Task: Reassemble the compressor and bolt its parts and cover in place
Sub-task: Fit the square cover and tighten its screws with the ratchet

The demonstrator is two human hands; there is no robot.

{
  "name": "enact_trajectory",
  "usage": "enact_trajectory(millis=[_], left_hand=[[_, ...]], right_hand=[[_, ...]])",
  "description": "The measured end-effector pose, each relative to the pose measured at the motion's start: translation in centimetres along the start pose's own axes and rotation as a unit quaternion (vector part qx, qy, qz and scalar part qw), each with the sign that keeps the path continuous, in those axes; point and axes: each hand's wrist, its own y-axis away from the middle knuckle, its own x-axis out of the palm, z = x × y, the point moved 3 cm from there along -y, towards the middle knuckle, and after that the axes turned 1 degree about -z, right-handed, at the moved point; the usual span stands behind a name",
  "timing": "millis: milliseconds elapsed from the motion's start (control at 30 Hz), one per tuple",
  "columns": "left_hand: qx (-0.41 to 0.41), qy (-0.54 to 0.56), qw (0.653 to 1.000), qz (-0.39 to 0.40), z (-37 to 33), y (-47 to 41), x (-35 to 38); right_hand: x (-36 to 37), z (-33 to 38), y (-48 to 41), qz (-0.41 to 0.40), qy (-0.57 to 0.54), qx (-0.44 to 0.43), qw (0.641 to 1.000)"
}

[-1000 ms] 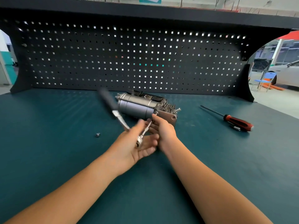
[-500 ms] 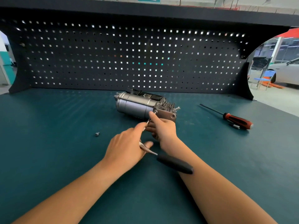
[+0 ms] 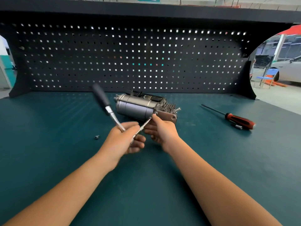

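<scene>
The left grip curls round the head of the black-handled steel ratchet, its slim extension running ahead-right to a corner bolt on the grey cylindrical compressor lying crosswise just beyond, where the nearer right grip pinches the shaft

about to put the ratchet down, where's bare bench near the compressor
Bare mat lies left of the loose bolt, and between the compressor and the red screwdriver. Crowded in front of the compressor, where left hand, right hand and ratchet meet.
</scene>
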Motion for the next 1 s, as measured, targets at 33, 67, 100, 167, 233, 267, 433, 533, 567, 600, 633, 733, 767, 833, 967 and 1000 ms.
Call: enact_trajectory(millis=[33,67,100,167,233,267,433,533,567,600,633,733,767,833,967,1000], left_hand=[[0.097,-0.157,0.983,-0.003,-0.2,0.0,-0.1],[0.181,-0.312,0.933,0.0,-0.1,0.2,0.0],[0.243,-0.436,0.867,-0.002,0.1,0.5,0.3],[0.32,-0.523,0.79,-0.011,0.3,1.2,0.9],[0.317,-0.508,0.801,-0.012,0.4,1.0,1.0],[0.293,-0.461,0.838,-0.011,0.6,0.7,0.9],[-0.112,0.202,0.971,0.059,1.5,0.8,1.4],[-0.212,0.385,0.896,0.064,1.6,1.1,1.0],[-0.208,0.38,0.899,0.059,1.4,1.1,1.0],[-0.196,0.37,0.907,0.053,1.4,1.0,1.0],[-0.184,0.357,0.915,0.046,1.2,0.9,1.1],[-0.156,0.311,0.937,0.044,0.6,0.5,1.1],[-0.152,0.306,0.939,0.05,0.4,0.4,1.2],[-0.144,0.296,0.942,0.06,0.3,0.2,1.1],[-0.131,0.309,0.938,0.085,0.1,0.2,1.3],[-0.128,0.314,0.936,0.097,0.0,0.2,1.4]], right_hand=[[0.0,-0.1,0.0,-0.006,0.009,-0.011,1.0],[0.0,-0.1,0.0,-0.009,0.007,-0.02,1.0],[0.0,-0.1,-0.1,-0.012,0.003,-0.031,0.999],[0.0,-0.1,0.0,-0.018,0.019,-0.049,0.998],[0.1,-0.2,0.0,-0.022,0.015,-0.04,0.999],[0.2,-0.1,0.1,-0.019,-0.015,-0.027,0.999],[0.7,0.0,0.2,0.002,-0.086,0.033,0.996],[0.8,0.1,0.3,0.023,-0.079,0.054,0.995],[0.7,0.2,0.3,0.023,-0.064,0.05,0.996],[0.6,0.2,0.3,0.023,-0.052,0.045,0.997],[0.5,0.2,0.3,0.022,-0.043,0.041,0.998],[0.2,0.1,0.5,0.011,-0.02,0.022,1.0],[0.2,0.0,0.5,0.003,-0.01,0.015,1.0],[0.1,0.1,0.5,-0.007,-0.002,-0.001,1.0],[0.4,0.2,0.6,0.006,0.002,-0.02,1.0],[0.4,0.3,0.6,0.01,-0.001,-0.021,1.0]])
